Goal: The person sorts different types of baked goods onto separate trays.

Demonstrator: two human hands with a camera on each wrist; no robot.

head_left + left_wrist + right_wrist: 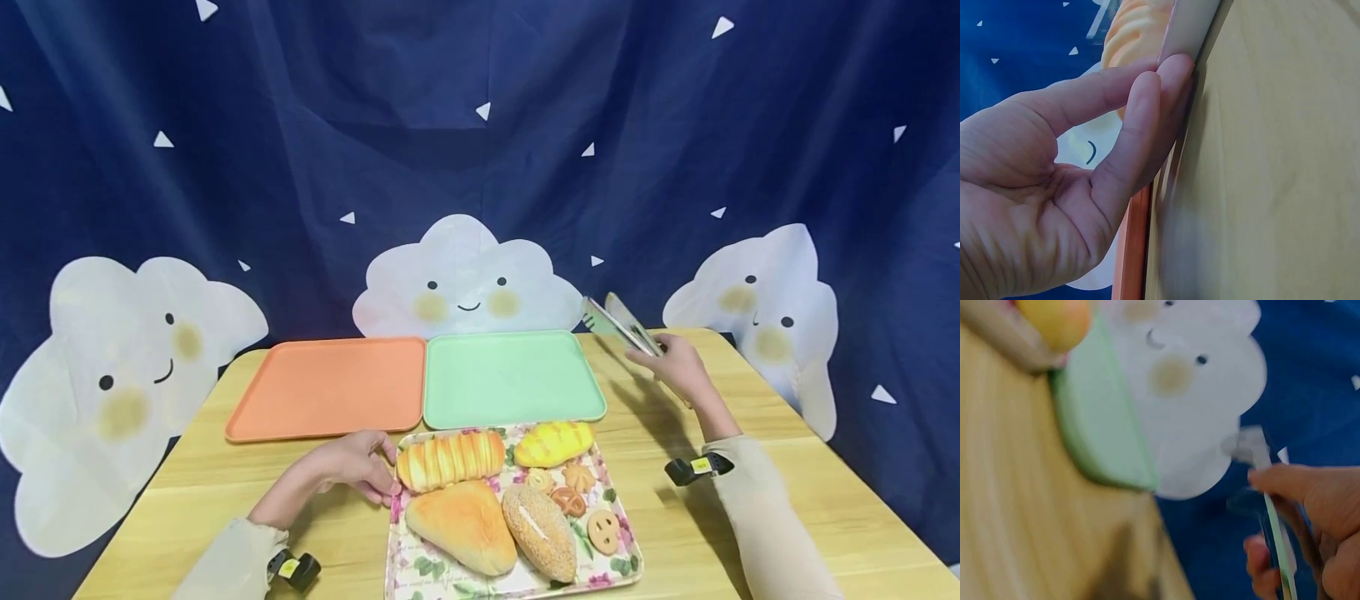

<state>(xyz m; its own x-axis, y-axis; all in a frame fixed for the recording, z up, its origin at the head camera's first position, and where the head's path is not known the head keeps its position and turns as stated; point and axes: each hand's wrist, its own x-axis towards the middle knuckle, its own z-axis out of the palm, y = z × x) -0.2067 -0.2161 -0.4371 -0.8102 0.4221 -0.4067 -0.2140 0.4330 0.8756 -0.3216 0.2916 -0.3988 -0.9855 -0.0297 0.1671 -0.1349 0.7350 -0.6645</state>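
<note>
The left hand pinches the left rim of a floral tray; in the left wrist view its thumb and fingertips meet at the tray's edge. On that tray lie a ridged bread roll, a yellow bread, a triangular bread, a seeded bread and several small cookies, among them a round one. The right hand grips metal tongs above the table's right side, their two arms spread apart with nothing between the tips.
An orange tray and a green tray lie side by side at the back of the wooden table. Behind the table hangs a dark blue curtain with white clouds and small triangles.
</note>
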